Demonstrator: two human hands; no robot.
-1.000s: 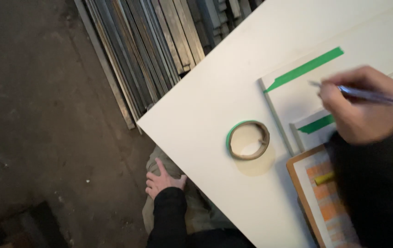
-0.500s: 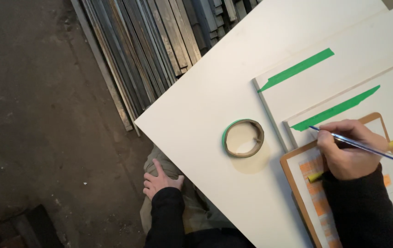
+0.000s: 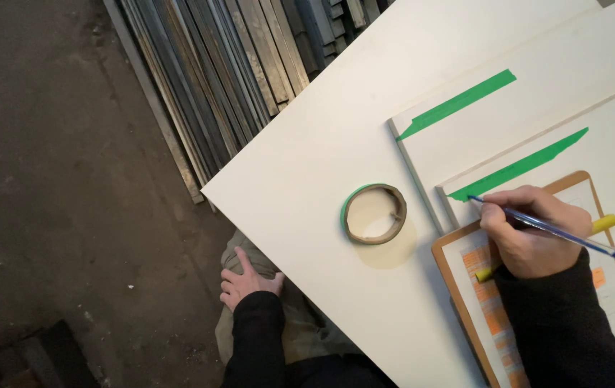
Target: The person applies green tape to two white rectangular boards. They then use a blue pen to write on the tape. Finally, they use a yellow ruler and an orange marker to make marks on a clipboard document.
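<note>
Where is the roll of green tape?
In the head view, the roll of green tape lies flat on the white table, near the middle, left of the right hand holding a blue pen.

Your right hand [image 3: 534,233] rested on the clipboard [image 3: 465,287] at the near right of the table [image 3: 322,144], with the pen [image 3: 552,230] across it and its tip at the near end of a tape strip [image 3: 519,165] on the sheet [image 3: 609,129] just behind the clipboard. A marker [image 3: 604,223] lay under that hand, on the clipboard. A second tape strip [image 3: 458,104] lay farther back on a larger board [image 3: 537,65]. The tape roll [image 3: 373,213] sat flat on the table to the left of the clipboard, apart from it. Your left hand [image 3: 246,282] lay on your knee [image 3: 300,330], below the table's left edge. Metal bars [image 3: 235,72] lay on the floor [image 3: 56,179] beyond that edge.
</note>
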